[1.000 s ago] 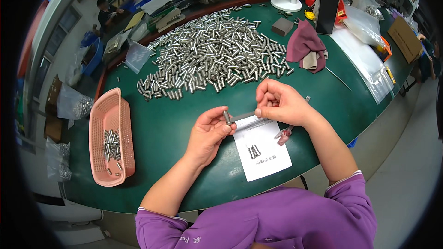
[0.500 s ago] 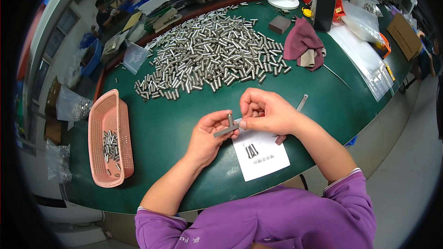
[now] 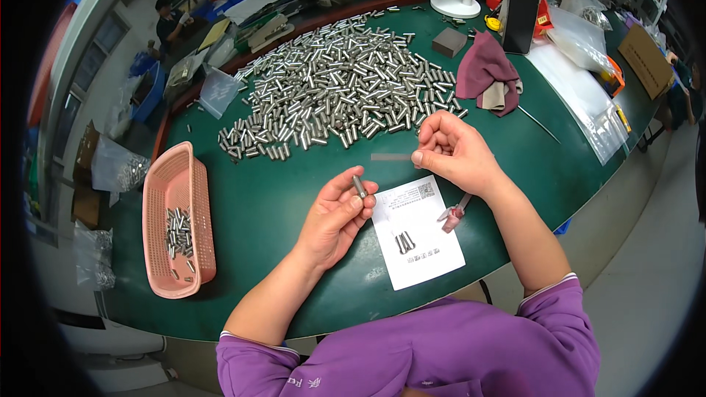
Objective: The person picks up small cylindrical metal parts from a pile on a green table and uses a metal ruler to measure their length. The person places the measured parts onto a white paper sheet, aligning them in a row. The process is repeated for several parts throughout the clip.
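A factory workbench: green table (image 3: 279, 198) heaped with metal cylinders (image 3: 338, 88), pink basket (image 3: 158, 198) alongside.

A heap of metal cylinders (image 3: 338, 81) lies at the back of the worktop (image 3: 279, 198). A basket (image 3: 179, 220) holding a few cylinders sits at the left. A paper sheet (image 3: 415, 231) with two cylinders lies near the front edge, and a cloth (image 3: 485, 73) lies right of the heap.

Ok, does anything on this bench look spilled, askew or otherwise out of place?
Nothing looks damaged. The metal pins lie in a loose, sprawling heap on the green table, with a few strays beyond its far edge. The maroon cloth is crumpled. The left hand and right hand each hold a small metal piece.
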A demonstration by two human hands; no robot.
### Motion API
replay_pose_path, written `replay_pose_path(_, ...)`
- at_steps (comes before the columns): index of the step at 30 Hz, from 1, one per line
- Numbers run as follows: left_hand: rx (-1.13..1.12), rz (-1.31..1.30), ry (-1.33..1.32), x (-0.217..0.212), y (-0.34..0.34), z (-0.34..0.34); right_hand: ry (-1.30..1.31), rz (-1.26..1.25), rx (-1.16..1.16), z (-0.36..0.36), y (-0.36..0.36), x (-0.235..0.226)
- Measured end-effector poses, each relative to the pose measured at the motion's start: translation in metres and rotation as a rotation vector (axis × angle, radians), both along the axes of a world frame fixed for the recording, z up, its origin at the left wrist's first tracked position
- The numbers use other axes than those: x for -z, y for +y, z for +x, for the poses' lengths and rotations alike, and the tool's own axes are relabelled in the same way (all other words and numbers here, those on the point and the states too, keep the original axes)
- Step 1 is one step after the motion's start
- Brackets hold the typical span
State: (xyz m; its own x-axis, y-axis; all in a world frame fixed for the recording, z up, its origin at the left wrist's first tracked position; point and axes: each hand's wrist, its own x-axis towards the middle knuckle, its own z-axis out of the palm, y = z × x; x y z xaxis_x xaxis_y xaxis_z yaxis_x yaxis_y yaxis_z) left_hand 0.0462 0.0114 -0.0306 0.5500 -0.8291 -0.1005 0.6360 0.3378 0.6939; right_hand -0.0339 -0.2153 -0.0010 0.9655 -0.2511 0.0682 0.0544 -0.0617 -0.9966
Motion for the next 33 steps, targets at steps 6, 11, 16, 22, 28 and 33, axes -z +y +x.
replay_pose_path(6,-0.003,0.040,-0.006,-0.003,0.001,-0.001,-0.020,0.001,0.016,0.000,0.002,0.001)
replay_pose_path(11,0.005,0.060,-0.030,-0.007,0.000,-0.003,-0.013,-0.035,0.029,0.000,0.002,0.001)
replay_pose_path(16,0.020,0.054,-0.027,-0.006,0.000,-0.003,-0.019,-0.040,0.032,0.000,0.001,0.002)
replay_pose_path(22,0.040,0.053,-0.037,-0.009,0.000,-0.003,-0.026,-0.054,0.050,0.001,0.001,0.002)
replay_pose_path(28,0.016,0.253,-0.349,-0.019,0.001,-0.004,-0.010,-0.586,0.139,-0.001,0.000,0.002)
replay_pose_path(33,-0.135,0.618,-1.302,-0.038,0.003,-0.025,-0.027,-0.836,-0.040,-0.006,0.004,0.003)
